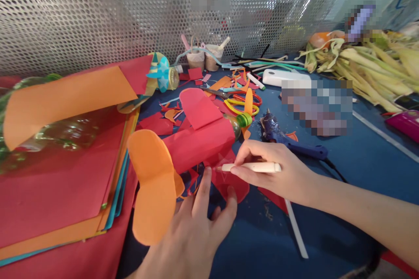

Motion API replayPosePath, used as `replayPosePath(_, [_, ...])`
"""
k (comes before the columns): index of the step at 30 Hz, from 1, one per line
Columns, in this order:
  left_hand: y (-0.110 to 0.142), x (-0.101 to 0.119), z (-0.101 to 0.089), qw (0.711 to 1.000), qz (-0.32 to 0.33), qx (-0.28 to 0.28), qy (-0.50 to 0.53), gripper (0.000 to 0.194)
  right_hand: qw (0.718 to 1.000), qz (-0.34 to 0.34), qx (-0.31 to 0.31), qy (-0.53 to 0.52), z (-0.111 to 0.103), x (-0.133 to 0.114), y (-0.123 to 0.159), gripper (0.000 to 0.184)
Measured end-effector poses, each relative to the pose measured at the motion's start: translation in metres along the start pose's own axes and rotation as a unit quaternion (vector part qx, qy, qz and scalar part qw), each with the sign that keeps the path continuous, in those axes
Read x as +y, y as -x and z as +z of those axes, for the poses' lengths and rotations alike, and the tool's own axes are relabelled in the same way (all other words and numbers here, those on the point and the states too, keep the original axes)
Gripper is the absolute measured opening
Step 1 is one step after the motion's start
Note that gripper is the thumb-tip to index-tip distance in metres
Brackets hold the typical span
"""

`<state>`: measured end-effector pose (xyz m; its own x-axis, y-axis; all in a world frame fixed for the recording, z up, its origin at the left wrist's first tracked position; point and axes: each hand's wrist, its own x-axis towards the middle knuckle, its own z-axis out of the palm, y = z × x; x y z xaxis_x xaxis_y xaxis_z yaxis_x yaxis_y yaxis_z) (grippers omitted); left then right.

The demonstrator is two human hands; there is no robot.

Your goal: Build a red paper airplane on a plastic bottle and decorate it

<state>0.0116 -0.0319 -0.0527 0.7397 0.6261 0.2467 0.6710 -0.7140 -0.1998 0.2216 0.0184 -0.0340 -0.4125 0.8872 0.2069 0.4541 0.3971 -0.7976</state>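
Observation:
A model plane's body, a bottle wrapped in red sheet point(204, 141), lies across the middle of the table, its green cap point(244, 119) at the right. Its near red wing point(234, 185) bears a pale star outline. My right hand point(273, 163) grips a white marker point(258, 167), whose tip touches the wing beside the star. My left hand point(196, 231) is spread, with fingertips resting on the near wing and close to the body. An orange tail piece point(153, 187) stands at the body's left end. The far wing point(200, 108) tilts up behind.
A blue glue gun point(291, 139) lies to the right, near yellow-and-orange-handled scissors point(242, 103). Stacked coloured sheets point(65, 183) and a clear green bottle point(68, 133) fill the left. Paper scraps point(157, 123) lie behind the plane; corn husks point(363, 61) are at back right.

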Motion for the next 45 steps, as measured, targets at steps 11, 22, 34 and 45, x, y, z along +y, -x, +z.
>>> replayPosePath(11, [0.0044, 0.0, 0.0015, 0.999, 0.008, -0.045, -0.009, 0.055, 1.0, 0.008, 0.012, 0.026, -0.0008, -0.0003, 0.0007, 0.02])
replayPosePath(22, [0.0051, 0.0006, 0.0004, 1.0, 0.005, -0.029, -0.004, 0.053, 0.999, 0.013, 0.01, 0.033, -0.0008, 0.0008, 0.0022, 0.022])
replayPosePath(34, [0.0025, 0.0004, -0.001, 1.0, 0.004, -0.026, -0.008, 0.054, 0.999, 0.012, 0.019, 0.032, -0.0009, 0.0005, 0.002, 0.022])
replayPosePath(45, [0.0024, 0.0005, -0.0009, 1.0, 0.007, -0.022, -0.006, 0.054, 0.999, 0.013, 0.018, 0.031, -0.0009, 0.0017, 0.0024, 0.022])
